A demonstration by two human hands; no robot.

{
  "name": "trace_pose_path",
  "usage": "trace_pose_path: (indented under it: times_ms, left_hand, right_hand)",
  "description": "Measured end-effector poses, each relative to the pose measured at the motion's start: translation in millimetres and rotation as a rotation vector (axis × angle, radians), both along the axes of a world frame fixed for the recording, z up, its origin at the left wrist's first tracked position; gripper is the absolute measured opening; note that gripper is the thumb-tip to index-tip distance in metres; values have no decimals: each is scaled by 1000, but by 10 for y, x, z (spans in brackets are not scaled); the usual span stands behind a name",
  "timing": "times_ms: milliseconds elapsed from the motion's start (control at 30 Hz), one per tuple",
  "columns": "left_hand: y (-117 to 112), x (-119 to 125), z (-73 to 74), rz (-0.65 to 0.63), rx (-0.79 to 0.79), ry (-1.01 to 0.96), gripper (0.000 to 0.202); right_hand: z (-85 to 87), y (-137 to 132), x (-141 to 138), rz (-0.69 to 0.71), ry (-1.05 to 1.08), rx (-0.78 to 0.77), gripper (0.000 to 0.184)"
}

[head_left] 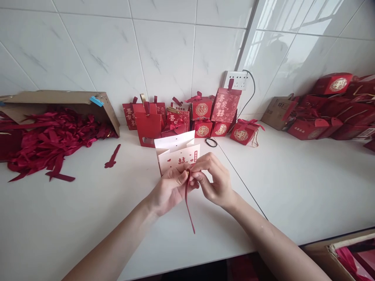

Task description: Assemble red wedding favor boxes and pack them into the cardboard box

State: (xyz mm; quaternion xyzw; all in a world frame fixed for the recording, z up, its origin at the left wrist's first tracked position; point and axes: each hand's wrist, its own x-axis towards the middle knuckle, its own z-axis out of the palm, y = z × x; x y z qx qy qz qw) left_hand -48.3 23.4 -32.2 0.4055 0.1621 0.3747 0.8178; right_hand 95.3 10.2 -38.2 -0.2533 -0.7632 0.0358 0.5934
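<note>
My left hand and my right hand meet over the middle of the white table. Both pinch the top of a dark red ribbon, whose tail hangs down towards me. Just behind the hands stands a white and pink paper gift box with red characters, its top flaps open.
A tipped cardboard box at the left spills a heap of red ribbons. Several red gift boxes line the tiled wall, more are piled at the right. A black hair tie lies beside them. An open carton sits lower right.
</note>
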Motion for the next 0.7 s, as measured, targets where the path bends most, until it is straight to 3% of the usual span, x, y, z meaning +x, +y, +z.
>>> trace_pose_path:
  times_ms: [133,200,400,500,567,700]
  left_hand:
    - [-5,12,-29,-3,-40,-54,26]
    - [-1,20,-40,23,16,-10,27]
    - [20,-24,-14,369,510,273,22]
    - [27,-60,8,470,696,355,19]
    - [30,-68,16,471,700,365,21]
    - [41,-49,8,335,492,270,31]
  right_hand:
    - [-3,11,4,17,-47,25,13]
    - [-14,24,11,-20,-67,-1,13]
    - [-49,55,13,-44,-57,-117,15]
    - [-53,46,-2,0,-25,-215,18]
    - [-55,38,-13,49,-8,-281,22]
    - [-50,24,-18,143,34,-360,23]
